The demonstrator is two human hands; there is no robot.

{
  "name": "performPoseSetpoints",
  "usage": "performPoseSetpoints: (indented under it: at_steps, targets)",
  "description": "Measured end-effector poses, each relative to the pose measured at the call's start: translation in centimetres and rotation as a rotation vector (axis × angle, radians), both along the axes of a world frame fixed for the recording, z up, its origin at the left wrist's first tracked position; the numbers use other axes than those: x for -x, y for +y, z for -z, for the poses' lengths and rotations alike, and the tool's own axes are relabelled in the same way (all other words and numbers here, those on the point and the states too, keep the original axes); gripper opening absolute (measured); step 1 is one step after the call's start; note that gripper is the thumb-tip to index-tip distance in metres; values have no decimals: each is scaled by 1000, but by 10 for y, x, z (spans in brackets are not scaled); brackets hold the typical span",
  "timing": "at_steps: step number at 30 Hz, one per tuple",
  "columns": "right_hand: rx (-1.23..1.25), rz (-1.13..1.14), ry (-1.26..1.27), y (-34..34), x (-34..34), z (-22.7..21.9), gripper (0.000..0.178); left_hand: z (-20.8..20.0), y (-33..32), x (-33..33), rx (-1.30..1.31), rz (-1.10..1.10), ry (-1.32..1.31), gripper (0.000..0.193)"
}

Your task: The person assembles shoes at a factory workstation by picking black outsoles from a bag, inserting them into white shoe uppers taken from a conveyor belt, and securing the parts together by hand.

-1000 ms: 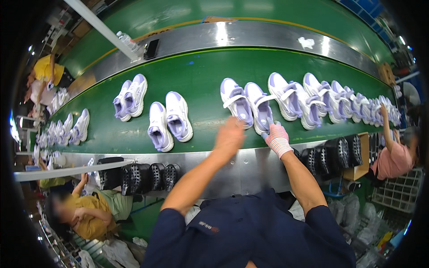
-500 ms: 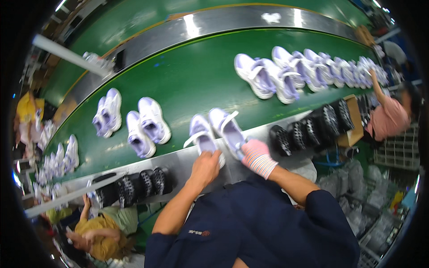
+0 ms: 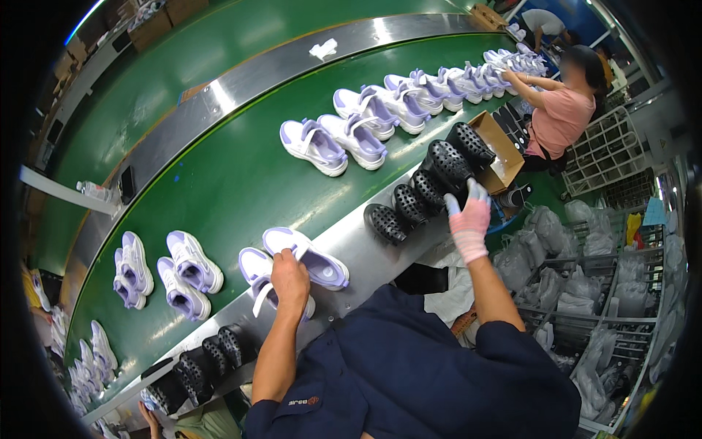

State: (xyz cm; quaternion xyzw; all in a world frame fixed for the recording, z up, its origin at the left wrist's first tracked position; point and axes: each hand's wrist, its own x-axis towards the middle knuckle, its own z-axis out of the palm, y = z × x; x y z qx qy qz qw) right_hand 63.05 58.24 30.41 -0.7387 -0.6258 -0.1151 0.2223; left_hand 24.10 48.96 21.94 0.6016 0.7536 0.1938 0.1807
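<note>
A pair of white-and-lilac sneakers lies in front of me at the belt's near edge. My left hand (image 3: 291, 282), bare, is closed at the white strap of the right sneaker (image 3: 325, 269). The left sneaker (image 3: 254, 265) lies partly hidden under that hand, its own strap hanging loose. My right hand (image 3: 470, 223), in a pink-and-white glove with pale fingertips, reaches to a row of black perforated shoe forms. Its thumb and fingers are spread at the near end of one black form (image 3: 447, 162); whether they touch it is unclear.
More sneaker pairs stand on the green belt (image 3: 219, 190), left and far right. Other black forms (image 3: 219, 347) sit on the metal ledge (image 3: 344, 296). A cardboard box (image 3: 504, 157) is beyond the right row, near a co-worker in pink (image 3: 567, 117). Racks of bagged items (image 3: 585, 293) stand right.
My right hand has let go of the right sneaker and moved right to the black forms. My left hand has shifted from the left sneaker to the right one's strap. The view has turned right.
</note>
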Motion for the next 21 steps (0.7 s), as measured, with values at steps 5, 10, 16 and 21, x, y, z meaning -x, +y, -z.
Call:
performPoseSetpoints:
  at_steps: [5, 10, 16, 21]
  targets:
    - [210, 56, -202, 52, -49, 6, 72, 8, 5, -3, -192, 39, -182, 26]
    - [349, -31, -277, 65, -56, 6, 55, 14, 3, -5, -146, -15, -170, 25]
    - [103, -143, -265, 65, -75, -12, 45, 12, 8, -7, -61, 16, -180, 26]
    - [-49, -160, 48, 78, -92, -29, 40, 11, 8, 1, -36, 102, -233, 37]
